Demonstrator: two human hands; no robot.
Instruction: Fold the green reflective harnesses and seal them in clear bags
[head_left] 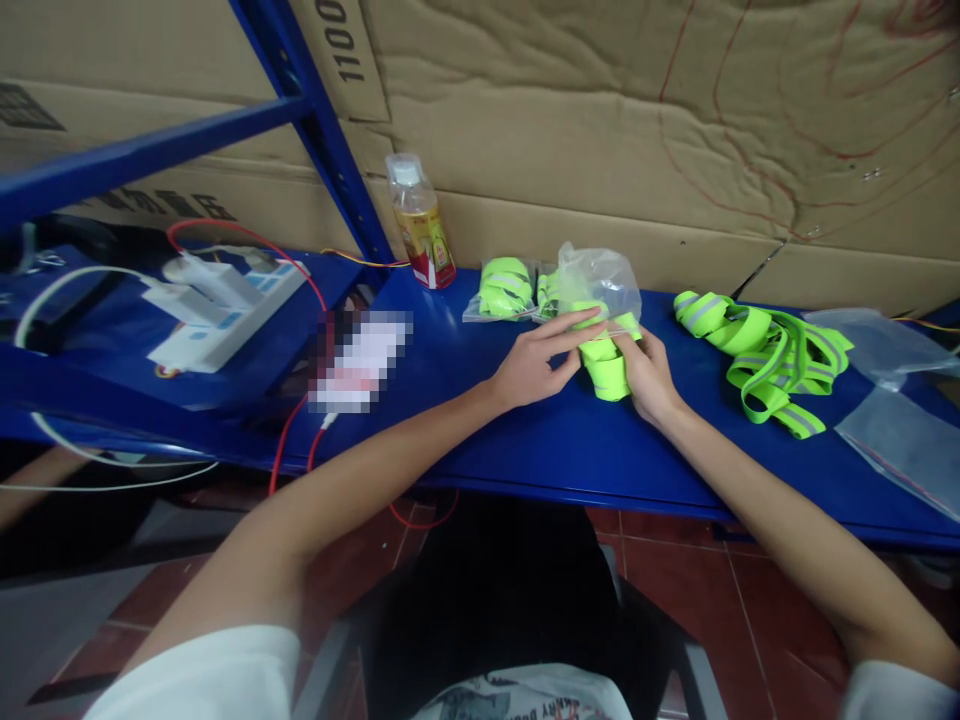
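My left hand (536, 362) is at the mouth of a clear plastic bag (604, 278), its fingers and thumb closed on the bag's near edge. My right hand (651, 378) grips a folded neon yellow-green reflective strap (606, 372) from the right side. Part of the strap lies under the bag's edge; the rest hangs out toward me. The right fingertips are partly hidden behind bag and strap. Just behind my left hand lies a bagged rolled strap (505, 290), with another neon roll (549, 292) beside it.
Loose reflective straps (780, 350) lie in a heap on the blue shelf (480, 440) at right, beside flat clear bags (907, 440). A drink bottle (424, 225) stands at the back. Left are a power strip (225, 320), a blurred-out phone-like object (360, 362) and a red cable (283, 440).
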